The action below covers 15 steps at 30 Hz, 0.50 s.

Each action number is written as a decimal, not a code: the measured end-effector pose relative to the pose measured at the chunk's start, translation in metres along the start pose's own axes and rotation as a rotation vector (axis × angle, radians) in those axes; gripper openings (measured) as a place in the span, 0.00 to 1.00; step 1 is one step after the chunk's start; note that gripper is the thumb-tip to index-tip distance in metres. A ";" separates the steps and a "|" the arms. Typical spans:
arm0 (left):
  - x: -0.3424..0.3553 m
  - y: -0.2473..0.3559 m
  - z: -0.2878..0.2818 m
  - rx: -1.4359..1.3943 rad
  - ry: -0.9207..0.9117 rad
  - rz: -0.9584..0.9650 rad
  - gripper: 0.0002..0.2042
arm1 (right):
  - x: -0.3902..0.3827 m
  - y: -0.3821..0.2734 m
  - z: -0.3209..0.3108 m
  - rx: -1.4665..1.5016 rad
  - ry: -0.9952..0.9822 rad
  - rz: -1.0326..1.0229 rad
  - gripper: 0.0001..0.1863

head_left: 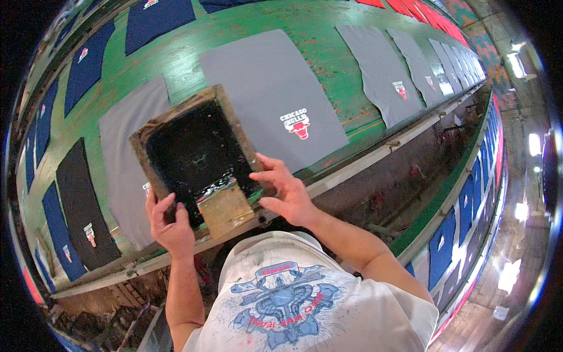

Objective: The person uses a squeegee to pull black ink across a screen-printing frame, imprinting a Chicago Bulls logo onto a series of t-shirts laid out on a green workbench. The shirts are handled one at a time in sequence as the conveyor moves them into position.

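Note:
A wooden screen-printing frame (239,126) with dark ink across its mesh is tilted over the grey fabric pieces in front of me. A flat, ink-stained wooden block (226,210), perhaps a squeegee, rests inside its near end. My left hand (171,222) is closed round the frame's left side near the bottom. On the opposite side my right hand (288,190) grips the rim, fingers over the edge and thumb lower down. Right of the frame lies a grey fabric piece (252,70) bearing a red and white printed emblem (296,124). Another grey piece (126,141) is partly covered by the frame.
The long green table (316,38) carries more grey pieces (375,70), navy pieces (91,61) and a black piece (82,199). A rail (352,170) runs along its near edge. Behind me on the right stands a second table with navy pieces (441,249).

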<state>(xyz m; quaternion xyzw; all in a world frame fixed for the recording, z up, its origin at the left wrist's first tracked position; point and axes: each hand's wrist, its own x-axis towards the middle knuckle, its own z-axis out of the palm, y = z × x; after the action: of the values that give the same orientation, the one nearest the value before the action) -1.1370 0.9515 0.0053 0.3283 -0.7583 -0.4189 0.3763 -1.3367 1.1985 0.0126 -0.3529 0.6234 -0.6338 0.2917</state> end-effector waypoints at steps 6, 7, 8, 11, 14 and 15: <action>-0.027 0.068 0.126 -0.090 -0.099 -0.077 0.17 | -0.026 0.004 -0.127 0.084 0.160 0.023 0.30; -0.032 0.076 0.143 -0.062 -0.093 -0.037 0.17 | -0.030 0.005 -0.144 0.081 0.180 0.022 0.29; -0.035 0.081 0.161 -0.085 -0.079 0.011 0.16 | -0.033 0.008 -0.157 0.074 0.199 0.034 0.28; -0.050 0.090 0.202 -0.095 -0.068 0.087 0.17 | -0.043 0.016 -0.193 0.063 0.247 0.102 0.27; -0.060 0.089 0.225 -0.139 -0.080 0.078 0.17 | -0.049 0.021 -0.213 0.018 0.269 0.111 0.26; -0.062 0.086 0.230 -0.188 -0.080 0.048 0.16 | -0.049 0.023 -0.217 0.001 0.271 0.101 0.25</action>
<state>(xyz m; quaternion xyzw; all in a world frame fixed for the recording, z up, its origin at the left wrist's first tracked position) -1.3167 1.1284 -0.0216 0.2564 -0.7378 -0.4919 0.3846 -1.4854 1.3636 -0.0090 -0.2322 0.6736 -0.6606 0.2368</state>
